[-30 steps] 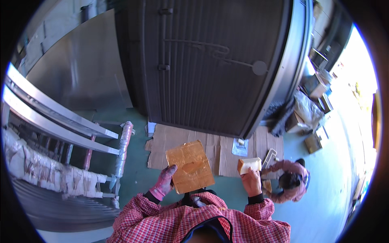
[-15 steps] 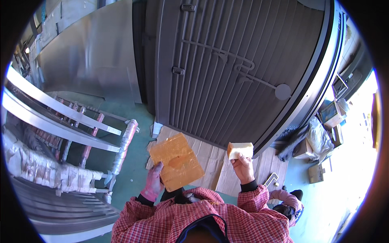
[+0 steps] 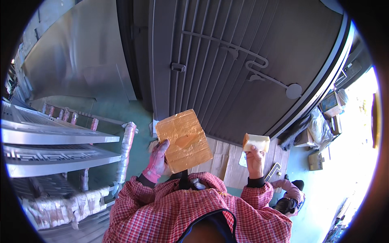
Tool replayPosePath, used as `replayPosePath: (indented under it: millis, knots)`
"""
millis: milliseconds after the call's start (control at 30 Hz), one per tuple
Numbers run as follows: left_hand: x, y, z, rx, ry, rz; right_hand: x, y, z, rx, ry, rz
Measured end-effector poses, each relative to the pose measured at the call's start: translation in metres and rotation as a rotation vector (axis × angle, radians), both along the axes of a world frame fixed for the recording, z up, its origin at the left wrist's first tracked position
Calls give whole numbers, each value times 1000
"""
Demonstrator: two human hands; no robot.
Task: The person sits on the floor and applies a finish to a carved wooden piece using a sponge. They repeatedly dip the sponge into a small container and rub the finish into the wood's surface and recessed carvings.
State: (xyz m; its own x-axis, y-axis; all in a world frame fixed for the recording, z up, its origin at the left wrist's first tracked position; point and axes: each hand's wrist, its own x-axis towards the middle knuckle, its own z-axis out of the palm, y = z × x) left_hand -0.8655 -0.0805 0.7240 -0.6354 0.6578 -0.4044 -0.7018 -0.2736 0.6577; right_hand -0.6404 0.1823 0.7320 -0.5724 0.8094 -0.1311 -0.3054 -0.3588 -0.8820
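My left hand (image 3: pixel 157 161) is closed on the lower left edge of a square, gold-coated board (image 3: pixel 187 141), its thumb lying on the front. The board's face looks shiny and smeared, with a darker patch in the middle. To the right, my right hand (image 3: pixel 255 162) grips a cream sponge block (image 3: pixel 259 142) between thumb and fingers. The sponge's left end is stained orange-gold. Ahead of both hands stands a large dark grey door panel (image 3: pixel 239 109) with raised vertical bars, a winding strip and a round disc. Neither the board nor the sponge visibly touches it.
Cardboard sheets (image 3: pixel 221 156) cover the floor at the panel's foot. Wrapped racks carrying metal panels (image 3: pixel 60 137) stand at left. Another person (image 3: pixel 289 198) crouches at lower right, near a bent metal handle (image 3: pixel 273 171). Boxes and plastic bags (image 3: pixel 320 131) lie at right.
Both hands, with the board and the sponge, appear higher and farther right in the picture. The view has shifted too, with the panel and left racks appearing differently placed. Both grips stay the same.
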Motion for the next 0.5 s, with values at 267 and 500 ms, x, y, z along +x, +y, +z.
replayPosePath:
  millis: [267, 500]
  knots:
    - [-47, 22, -13, -15, -3, 76, -58, 8, 12, -93, 30, -37]
    - [-90, 24, -52, -50, 59, 140, -99, 42, -1, -103, -14, 61]
